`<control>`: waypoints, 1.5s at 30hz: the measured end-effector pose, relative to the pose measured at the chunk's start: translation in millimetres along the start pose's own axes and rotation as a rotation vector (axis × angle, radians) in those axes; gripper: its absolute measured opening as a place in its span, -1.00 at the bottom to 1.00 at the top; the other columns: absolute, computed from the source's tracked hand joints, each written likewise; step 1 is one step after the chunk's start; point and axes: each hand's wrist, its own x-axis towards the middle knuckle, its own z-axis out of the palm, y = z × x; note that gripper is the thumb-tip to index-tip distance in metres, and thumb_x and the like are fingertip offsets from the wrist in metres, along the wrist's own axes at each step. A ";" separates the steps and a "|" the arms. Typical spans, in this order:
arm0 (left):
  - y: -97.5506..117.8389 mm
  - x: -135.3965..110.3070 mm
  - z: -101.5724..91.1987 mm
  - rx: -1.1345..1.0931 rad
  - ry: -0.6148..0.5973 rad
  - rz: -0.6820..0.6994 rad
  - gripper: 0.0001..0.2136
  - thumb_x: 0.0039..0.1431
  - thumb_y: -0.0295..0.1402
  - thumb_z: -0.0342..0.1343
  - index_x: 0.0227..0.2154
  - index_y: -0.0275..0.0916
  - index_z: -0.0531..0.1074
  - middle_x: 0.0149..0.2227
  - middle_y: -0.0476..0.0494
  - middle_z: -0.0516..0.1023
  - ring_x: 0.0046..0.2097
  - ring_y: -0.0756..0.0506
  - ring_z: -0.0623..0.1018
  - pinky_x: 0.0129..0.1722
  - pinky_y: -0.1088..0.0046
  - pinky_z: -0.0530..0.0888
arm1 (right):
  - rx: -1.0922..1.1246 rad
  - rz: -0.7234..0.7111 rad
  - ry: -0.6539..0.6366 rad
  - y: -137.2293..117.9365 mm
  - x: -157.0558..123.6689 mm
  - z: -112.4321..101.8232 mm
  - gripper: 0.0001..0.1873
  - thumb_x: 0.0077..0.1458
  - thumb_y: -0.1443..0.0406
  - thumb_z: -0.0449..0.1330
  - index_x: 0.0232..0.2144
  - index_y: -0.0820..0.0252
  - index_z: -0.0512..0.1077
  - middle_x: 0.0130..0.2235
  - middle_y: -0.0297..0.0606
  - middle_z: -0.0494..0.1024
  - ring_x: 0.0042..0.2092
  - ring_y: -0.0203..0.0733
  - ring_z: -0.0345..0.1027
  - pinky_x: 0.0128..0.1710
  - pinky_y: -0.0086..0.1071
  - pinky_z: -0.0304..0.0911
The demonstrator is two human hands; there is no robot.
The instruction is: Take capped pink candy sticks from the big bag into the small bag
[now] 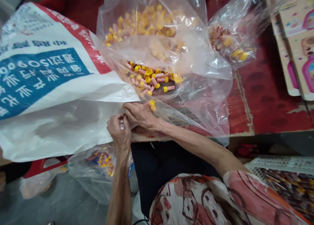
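My left hand [120,130] is closed, with small shiny, pale pieces [122,125] showing between its fingers; their kind I cannot make out. Close against it, my right hand [141,115] has its fingers bent together at the edge of a white printed sack [98,117], and what the fingertips hold is hidden. Yellow caps [152,105] lie just beside the right hand. Beyond both hands, a large clear plastic bag [206,87] lies open, with several small pink-and-white patterned tubes with yellow caps [159,77] in its mouth and more yellow-capped pieces deeper inside.
A smaller clear bag [233,43] of similar pieces lies right of the big one on the red table [265,110]. Printed cards [294,48] stand at the right edge. Below are a white basket [282,162] and a hanging plastic bag [90,176] with yellow-capped pieces.
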 end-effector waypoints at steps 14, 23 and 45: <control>0.0 4.9 19.0 -0.284 0.239 -0.210 -0.80 0.31 -0.17 0.11 -0.19 -0.19 0.42 -0.25 -0.05 0.48 -0.24 -0.05 0.49 -0.17 0.41 0.46 | -0.009 -0.212 0.295 0.2 -6.0 -36.2 -0.68 0.52 0.28 -0.05 -0.10 0.15 0.52 -0.15 -0.19 0.61 -0.12 -0.13 0.51 -0.05 -0.32 0.41; -7.6 4.8 15.0 -0.418 0.150 -0.335 -0.77 0.25 -0.15 0.17 -0.16 -0.17 0.46 -0.28 -0.09 0.58 -0.26 -0.09 0.58 -0.25 0.41 0.51 | -0.510 0.166 0.379 37.8 -12.8 -94.4 -0.68 0.55 0.20 -0.02 -0.02 0.18 0.50 -0.03 -0.09 0.56 -0.05 0.00 0.43 -0.08 -0.26 0.27; -28.2 -14.1 16.4 -0.439 0.275 -0.238 -0.81 0.35 -0.29 0.00 -0.16 -0.16 0.50 -0.22 -0.13 0.63 -0.19 -0.10 0.62 -0.17 0.38 0.56 | -0.082 -0.260 0.294 -37.4 -21.8 -25.6 -0.71 0.56 0.11 0.08 -0.09 0.12 0.52 -0.29 -0.25 0.55 -0.34 -0.14 0.44 -0.27 -0.29 0.42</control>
